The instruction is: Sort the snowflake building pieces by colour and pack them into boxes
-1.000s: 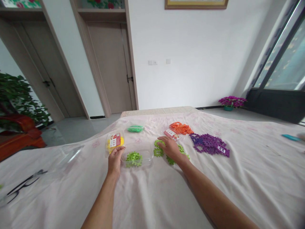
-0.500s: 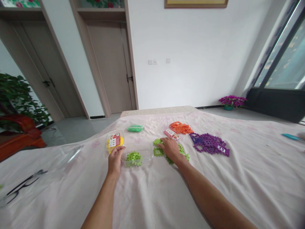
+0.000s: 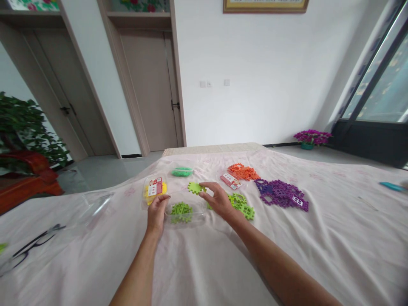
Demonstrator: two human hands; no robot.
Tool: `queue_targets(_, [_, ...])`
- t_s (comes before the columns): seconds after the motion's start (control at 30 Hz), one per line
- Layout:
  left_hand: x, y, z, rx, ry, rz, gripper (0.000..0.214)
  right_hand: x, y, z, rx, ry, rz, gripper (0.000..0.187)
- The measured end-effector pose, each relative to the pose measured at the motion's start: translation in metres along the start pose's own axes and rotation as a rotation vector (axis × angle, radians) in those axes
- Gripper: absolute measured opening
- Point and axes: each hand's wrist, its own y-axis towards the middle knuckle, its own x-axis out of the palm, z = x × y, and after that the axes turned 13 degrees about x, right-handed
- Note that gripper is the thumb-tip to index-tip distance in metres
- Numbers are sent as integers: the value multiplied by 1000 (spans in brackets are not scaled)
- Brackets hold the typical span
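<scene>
My right hand (image 3: 219, 199) pinches a light-green toothed building piece (image 3: 195, 188) between thumb and fingers, raised a little above the cloth. Just below and left of it lies a clear plastic container (image 3: 198, 209) with several green pieces (image 3: 181, 211) inside. The fingers of my left hand (image 3: 157, 213) are closed on the left rim of that container. A loose pile of light-green pieces (image 3: 244, 207) lies on the cloth, partly hidden behind my right hand.
Beyond my left hand sits a labelled pack of yellow pieces (image 3: 155, 190), with a green-filled pack (image 3: 181, 171) farther back. Orange pieces (image 3: 244, 171), a red-and-white card (image 3: 230, 180) and purple pieces (image 3: 282, 194) lie to the right. Eyeglasses (image 3: 35, 242) and a clear lid (image 3: 95, 208) lie left.
My right hand has lifted a light-green piece off the pile and moved it left toward the container. My left hand stays at the container's left side.
</scene>
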Motion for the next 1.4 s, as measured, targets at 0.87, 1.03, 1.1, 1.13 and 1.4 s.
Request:
queue_targets(0.87, [4, -4, 8, 58, 60, -84, 21, -7, -17, -42, -225, -383, -466, 53])
queue_targets(1.03, [6, -7, 13, 76, 73, -114, 23, -7, -19, -52, -246, -418, -568, 55])
queue_targets(1.1, [7, -8, 15, 81, 79, -127, 23, -8, -19, -55, -236, -409, -592, 53])
queue_targets(1.13, [8, -8, 16, 83, 82, -134, 23, -9, -18, -56, -227, -402, -591, 52])
queue_targets(1.4, [12, -12, 22, 108, 125, -183, 20, 1, 7, -50, -128, -488, -472, 27])
